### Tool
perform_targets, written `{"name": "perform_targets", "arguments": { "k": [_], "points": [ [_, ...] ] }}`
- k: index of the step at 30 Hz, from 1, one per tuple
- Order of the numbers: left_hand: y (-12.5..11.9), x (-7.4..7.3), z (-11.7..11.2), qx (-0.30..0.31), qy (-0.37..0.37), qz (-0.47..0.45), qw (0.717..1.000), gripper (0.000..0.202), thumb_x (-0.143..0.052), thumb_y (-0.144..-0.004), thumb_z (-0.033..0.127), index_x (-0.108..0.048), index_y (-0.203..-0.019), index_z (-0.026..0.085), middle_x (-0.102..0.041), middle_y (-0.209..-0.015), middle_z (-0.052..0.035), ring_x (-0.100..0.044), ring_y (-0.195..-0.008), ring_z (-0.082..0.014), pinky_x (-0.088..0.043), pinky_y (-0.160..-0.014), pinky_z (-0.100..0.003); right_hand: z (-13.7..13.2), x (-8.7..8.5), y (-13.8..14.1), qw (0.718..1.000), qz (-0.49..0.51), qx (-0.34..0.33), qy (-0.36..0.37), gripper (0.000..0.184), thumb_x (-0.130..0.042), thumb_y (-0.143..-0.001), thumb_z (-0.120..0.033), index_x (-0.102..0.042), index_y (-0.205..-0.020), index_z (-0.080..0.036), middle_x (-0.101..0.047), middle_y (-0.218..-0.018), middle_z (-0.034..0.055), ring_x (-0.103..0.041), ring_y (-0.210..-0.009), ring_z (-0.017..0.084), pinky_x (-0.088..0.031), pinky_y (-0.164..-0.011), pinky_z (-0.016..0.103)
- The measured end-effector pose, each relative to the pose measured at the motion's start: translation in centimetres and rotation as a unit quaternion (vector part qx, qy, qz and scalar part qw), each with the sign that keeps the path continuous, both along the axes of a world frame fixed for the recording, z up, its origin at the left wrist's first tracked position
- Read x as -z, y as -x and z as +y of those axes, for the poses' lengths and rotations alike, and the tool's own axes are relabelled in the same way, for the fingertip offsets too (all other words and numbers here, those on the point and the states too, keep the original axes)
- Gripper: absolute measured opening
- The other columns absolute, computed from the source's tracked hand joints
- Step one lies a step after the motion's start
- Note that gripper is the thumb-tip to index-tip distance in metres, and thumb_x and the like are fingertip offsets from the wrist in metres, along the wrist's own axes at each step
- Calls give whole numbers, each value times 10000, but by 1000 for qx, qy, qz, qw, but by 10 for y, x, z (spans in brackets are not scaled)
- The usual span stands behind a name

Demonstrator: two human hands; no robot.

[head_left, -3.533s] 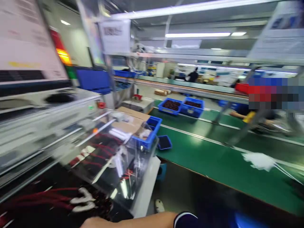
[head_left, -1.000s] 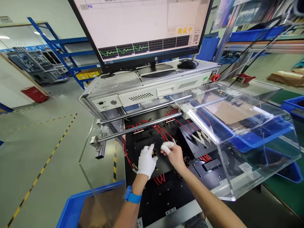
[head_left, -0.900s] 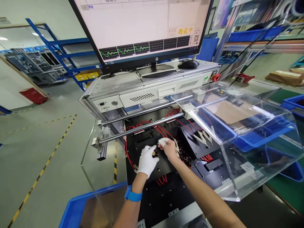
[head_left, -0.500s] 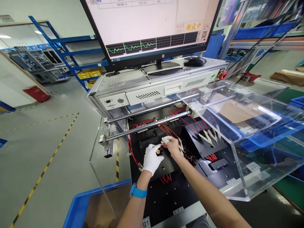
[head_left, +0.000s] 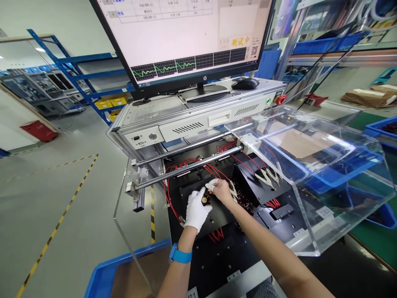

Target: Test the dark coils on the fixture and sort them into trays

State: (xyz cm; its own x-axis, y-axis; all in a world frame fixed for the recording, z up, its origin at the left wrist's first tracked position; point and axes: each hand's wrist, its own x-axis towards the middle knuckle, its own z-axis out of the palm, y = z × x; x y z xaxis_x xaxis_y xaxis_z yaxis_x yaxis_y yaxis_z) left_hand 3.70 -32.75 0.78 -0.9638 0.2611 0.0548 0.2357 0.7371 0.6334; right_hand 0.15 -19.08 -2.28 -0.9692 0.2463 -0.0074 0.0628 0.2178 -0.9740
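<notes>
My left hand (head_left: 196, 211), in a white glove, is closed around a small dark wire-wound coil (head_left: 208, 201) with a brass-coloured round centre. Its thumb and fingers frame the coil, just above the black test plate (head_left: 192, 190). My right hand (head_left: 221, 191) wears white finger covers and pinches at the coil's upper edge. What lies between those fingertips is too small to make out. White clips (head_left: 233, 189) on red leads lie right beside the right hand. A brass peg (head_left: 212, 221) stands on the plate below the hands.
Dark coils with copper wire fill a recess (head_left: 243, 192) right of the hands. More white clips (head_left: 265, 179) rest further right. Metal rails (head_left: 189, 167) cross above the plate; a clear raised cover (head_left: 335, 165) juts out at right. A monitor (head_left: 186, 41) stands behind.
The camera view has shifted slightly, so the scene sits a little further left. Both hands stay at the coil, the right fingertips a little closer in to it.
</notes>
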Motion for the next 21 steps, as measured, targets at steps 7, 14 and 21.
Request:
{"name": "perform_targets", "arguments": {
  "k": [7, 14, 21],
  "points": [
    [1, 0, -1, 10, -21, -1, 1000, 583, -631, -610, 147, -529, -1172, 265, -513, -1006, -20, -474, -979, -193, -422, -867, -296, 4, -4, -2, 998, -30, -18, -51, 317, -604, -675, -464, -588, -530, -182, -536, -421, -23, -484, -401, 103, -362, -443, 204],
    [1, 5, -3, 18, -52, 3, 998, 591, -646, -604, 131, -533, -1165, 278, -514, -1016, -11, -480, -986, -178, -415, -887, -289, 26, -11, -12, 988, 79, -28, -132, 168, -561, -760, -270, -686, -845, -195, -674, -782, 35, -616, -722, 161, -478, -711, 269],
    [3, 7, -4, 23, -47, 12, 999, 592, -654, -596, 130, -538, -1159, 268, -516, -997, -13, -486, -966, -181, -417, -882, -302, 21, -23, -23, 925, 107, -123, -344, 252, -509, -820, -211, -649, -1024, -253, -606, -1067, 55, -560, -978, 174, -440, -867, 294]
  ]
}}
